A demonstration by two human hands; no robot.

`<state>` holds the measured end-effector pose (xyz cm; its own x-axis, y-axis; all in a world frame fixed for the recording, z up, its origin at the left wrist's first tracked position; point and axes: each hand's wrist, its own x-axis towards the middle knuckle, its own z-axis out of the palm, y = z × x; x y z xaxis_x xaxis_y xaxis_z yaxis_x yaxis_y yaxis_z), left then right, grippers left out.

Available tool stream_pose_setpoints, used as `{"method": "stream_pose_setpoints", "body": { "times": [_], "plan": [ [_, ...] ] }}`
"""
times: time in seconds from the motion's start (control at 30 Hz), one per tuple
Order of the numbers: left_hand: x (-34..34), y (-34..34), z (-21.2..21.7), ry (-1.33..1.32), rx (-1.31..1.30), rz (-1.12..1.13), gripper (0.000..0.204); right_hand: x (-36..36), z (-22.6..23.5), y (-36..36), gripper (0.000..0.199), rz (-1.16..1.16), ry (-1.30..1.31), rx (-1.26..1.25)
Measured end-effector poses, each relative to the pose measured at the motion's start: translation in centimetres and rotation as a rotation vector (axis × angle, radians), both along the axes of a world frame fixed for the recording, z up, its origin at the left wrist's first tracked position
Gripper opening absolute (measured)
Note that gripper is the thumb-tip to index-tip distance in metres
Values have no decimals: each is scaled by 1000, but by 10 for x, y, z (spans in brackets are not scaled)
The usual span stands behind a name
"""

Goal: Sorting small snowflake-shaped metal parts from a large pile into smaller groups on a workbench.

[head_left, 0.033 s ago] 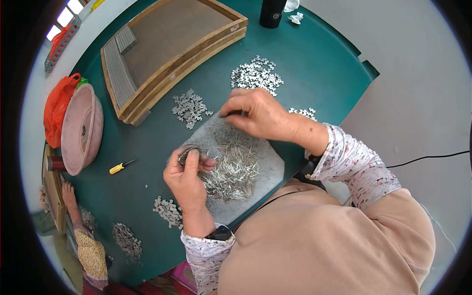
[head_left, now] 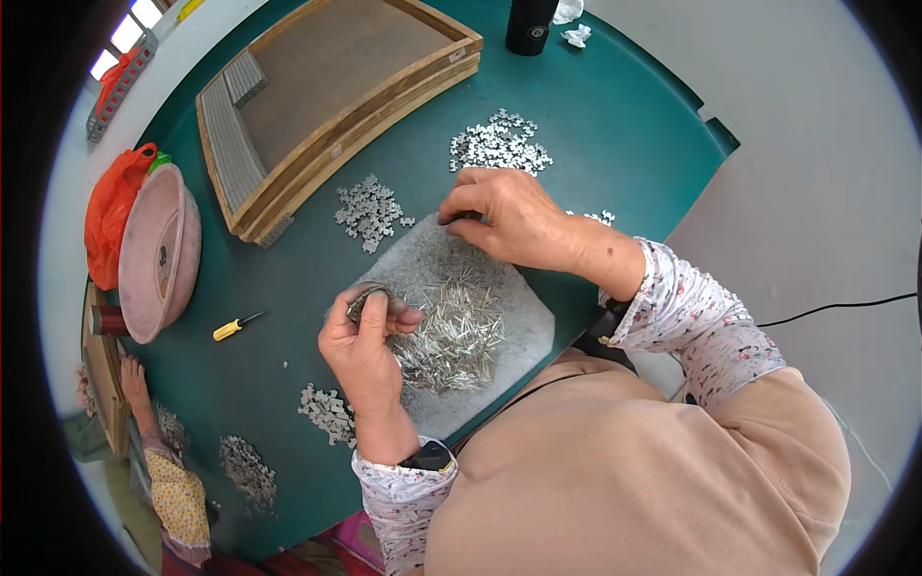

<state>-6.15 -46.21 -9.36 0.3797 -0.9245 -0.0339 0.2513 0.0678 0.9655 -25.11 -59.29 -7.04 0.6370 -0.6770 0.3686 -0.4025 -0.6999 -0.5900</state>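
Many slim metal pins (head_left: 453, 331) lie heaped on the grey mat (head_left: 526, 322); a knock might spill them over its near edge. Over the mat's left side, the left grip (head_left: 367, 336) is clamped on a dark metallic piece (head_left: 357, 306), which may slip if pressure eases. At its far end, the right grip (head_left: 509, 216) curls close; whether it pinches anything cannot be told. Beyond the mat, silvery pieces (head_left: 499, 144) could scatter if bumped.

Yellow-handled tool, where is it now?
In the head view, the yellow-handled tool lies on the green table, left of the person's left hand and right of the pink basin.
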Motion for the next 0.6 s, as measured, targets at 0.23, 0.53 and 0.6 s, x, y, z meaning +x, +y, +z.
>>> {"method": "stream_pose_setpoints", "body": {
  "times": [0.23,0.53,0.6],
  "plan": [
    [-4,-3,1,19,48,-34,13,1,-10,32,13,-59,337,-34],
    [-11,-2,-1,-120,21,-53,10,12,-12,46,19,-60,509,-201],
    [-11,-2,-1,-136,11,-58,10,12,-12,45,18,-65,511,-180]
  ]
}}
